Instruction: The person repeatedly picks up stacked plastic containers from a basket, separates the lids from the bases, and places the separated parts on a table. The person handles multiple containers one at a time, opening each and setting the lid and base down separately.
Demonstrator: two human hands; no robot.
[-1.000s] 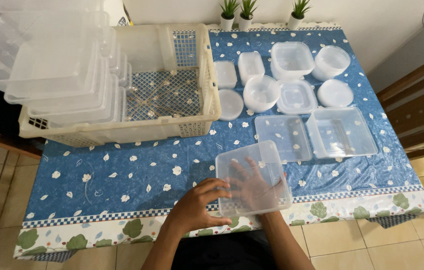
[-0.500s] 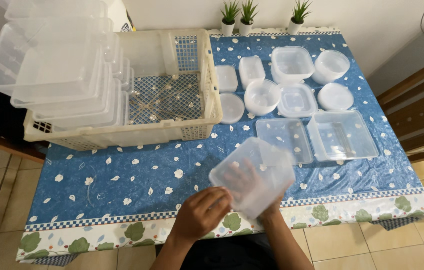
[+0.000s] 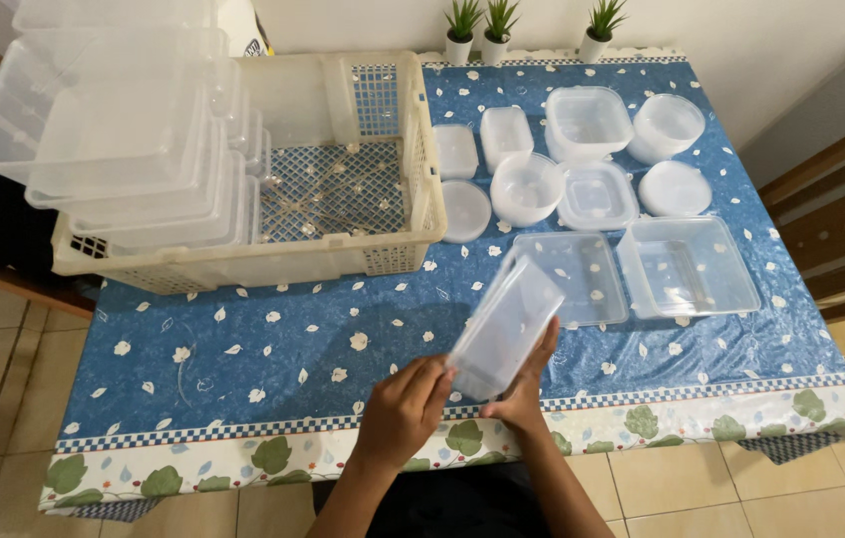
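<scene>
I hold a clear rectangular plastic container (image 3: pixel 504 324) tilted on edge above the table's near side. My left hand (image 3: pixel 401 408) grips its lower left corner. My right hand (image 3: pixel 525 387) supports it from below and behind, fingers spread along its underside. Just beyond it, a shallow clear rectangular container (image 3: pixel 574 276) lies flat on the blue leaf-patterned tablecloth (image 3: pixel 273 344). A deeper clear rectangular tub (image 3: pixel 688 264) sits to its right.
A cream plastic crate (image 3: pixel 343 179) at the back left holds a stack of large clear tubs (image 3: pixel 114 130) leaning over its left end. Several round and square containers and lids (image 3: pixel 582 149) cluster at the back right. Three small potted plants (image 3: pixel 497 20) line the wall. A wooden chair (image 3: pixel 841 209) stands right.
The container has risen from lying low near the table edge and turned up onto its edge. Both hands have shifted to its lower end.
</scene>
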